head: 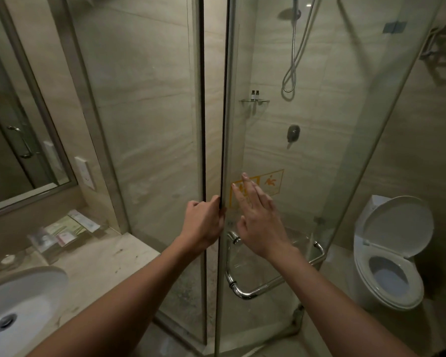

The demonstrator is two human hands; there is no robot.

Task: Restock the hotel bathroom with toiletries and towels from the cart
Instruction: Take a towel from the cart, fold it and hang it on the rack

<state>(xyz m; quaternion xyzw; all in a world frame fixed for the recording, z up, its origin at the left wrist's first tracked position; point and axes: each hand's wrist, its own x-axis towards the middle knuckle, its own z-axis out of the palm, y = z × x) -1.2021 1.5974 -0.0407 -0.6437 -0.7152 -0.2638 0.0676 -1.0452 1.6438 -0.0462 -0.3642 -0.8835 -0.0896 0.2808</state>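
Door step, seemingly: left hand (204,222) gripping the free edge of the glass shower door (273,155), right hand (258,222) flat, fingers straight on it. Toiletry bottles (255,94) on corner shelf (255,101) inside. Next, likely: steady swing.

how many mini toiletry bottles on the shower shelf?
2. The left bottle and the right bottle stand side by side on the corner shelf. They are too small to tell whether another hides behind them.

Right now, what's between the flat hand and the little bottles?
The glass shower door, in the head view: right hand before it, bottles behind it.
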